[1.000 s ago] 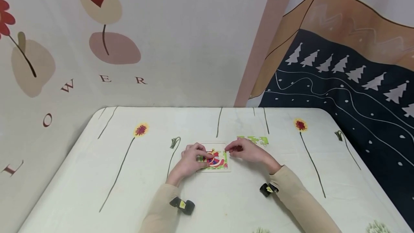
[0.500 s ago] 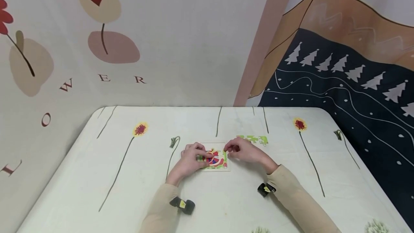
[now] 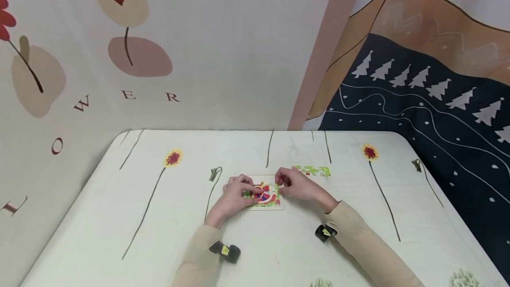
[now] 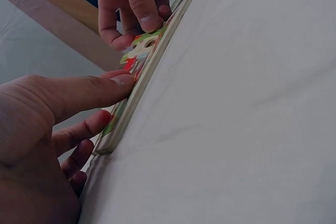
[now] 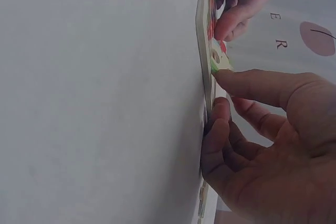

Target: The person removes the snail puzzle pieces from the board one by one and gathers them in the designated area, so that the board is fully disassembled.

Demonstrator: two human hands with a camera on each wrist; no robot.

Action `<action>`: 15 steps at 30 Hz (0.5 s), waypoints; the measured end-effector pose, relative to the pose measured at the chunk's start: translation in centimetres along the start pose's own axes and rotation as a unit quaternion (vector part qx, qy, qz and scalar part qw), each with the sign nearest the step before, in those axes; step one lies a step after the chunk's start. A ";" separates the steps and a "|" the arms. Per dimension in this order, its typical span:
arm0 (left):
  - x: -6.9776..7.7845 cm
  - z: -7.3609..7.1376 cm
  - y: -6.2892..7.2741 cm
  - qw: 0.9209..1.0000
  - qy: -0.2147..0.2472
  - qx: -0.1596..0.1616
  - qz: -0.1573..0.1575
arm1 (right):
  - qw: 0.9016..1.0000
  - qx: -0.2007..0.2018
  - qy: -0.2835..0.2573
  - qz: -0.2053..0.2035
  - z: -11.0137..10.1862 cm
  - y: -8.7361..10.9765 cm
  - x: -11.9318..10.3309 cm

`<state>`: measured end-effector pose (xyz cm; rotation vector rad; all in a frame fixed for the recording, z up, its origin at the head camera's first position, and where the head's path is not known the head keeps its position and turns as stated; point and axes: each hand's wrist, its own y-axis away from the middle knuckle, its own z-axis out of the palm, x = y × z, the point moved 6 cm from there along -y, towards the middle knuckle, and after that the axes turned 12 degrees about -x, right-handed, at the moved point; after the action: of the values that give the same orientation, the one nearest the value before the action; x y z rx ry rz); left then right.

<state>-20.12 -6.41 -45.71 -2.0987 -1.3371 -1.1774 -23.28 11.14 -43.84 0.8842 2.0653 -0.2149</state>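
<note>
A small jigsaw puzzle board lies on the white cloth, its colourful picture partly hidden by both hands. My left hand holds the board at its left side. In the left wrist view, the left thumb rests across the picture while other fingers curl at the board's end. My right hand is over the upper right corner. Its thumb and fingers pinch a jigsaw piece, which sits tilted at the board's surface. That piece shows a cream area with an eye and a green edge.
Several loose green jigsaw pieces lie just behind the right hand. The tablecloth has printed flowers, and a printed curtain hangs behind the table. A black wrist camera is strapped on each sleeve.
The right hand has shifted slightly left along the board's upper right corner, its fingers closing in over it. The left hand and the loose pieces stay in place.
</note>
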 end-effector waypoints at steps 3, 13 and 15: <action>0.0 0.0 0.0 1.000 0.001 0.001 -0.001 | 1.000 0.005 -0.002 -0.011 -0.1 0.0 -0.1; 0.0 0.0 -0.1 1.000 0.001 -0.003 0.003 | 0.998 0.027 -0.052 0.016 -0.4 0.2 0.4; -0.1 0.0 -0.1 1.000 0.001 -0.004 0.005 | 0.998 0.031 -0.054 0.016 -0.5 0.3 0.4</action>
<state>-20.18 -6.38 -45.79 -2.1061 -1.3221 -1.1839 -23.56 11.77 -43.81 0.9223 1.9512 -0.3044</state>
